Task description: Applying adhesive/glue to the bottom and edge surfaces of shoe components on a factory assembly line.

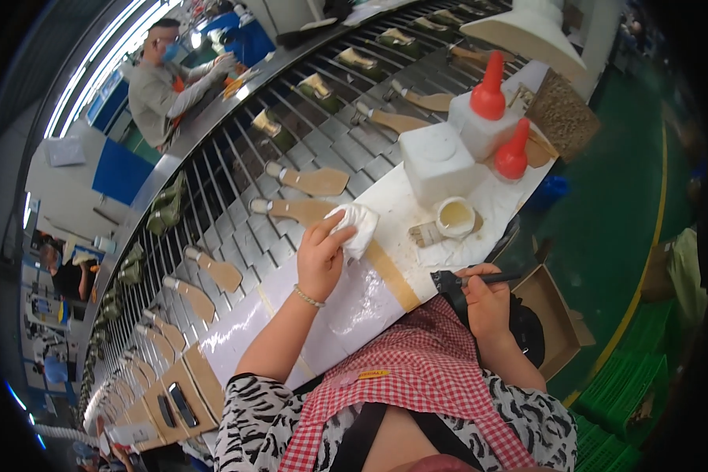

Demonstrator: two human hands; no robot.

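My left hand (322,245) is closed round a bunched white cloth (359,231) over the far edge of the white work surface, beside tan insoles (313,181) on the conveyor. The cloth hides the end of the closest insole (291,209). At the near edge, the fingers of my right hand (486,300) pinch a slim black-handled tool (500,277); its kind is unclear. Beyond that hand stands a small white pot (456,217) of yellowish liquid. A flat, light brown piece (425,234), perhaps a brush, lies against the pot.
A roller conveyor (236,177) curves past, carrying insoles and green shoe parts (318,90). White bottles with red nozzles (488,93) and a square white container (436,164) stand at the right. A lamp shade (527,35) hangs above. Across the conveyor works another person (161,90).
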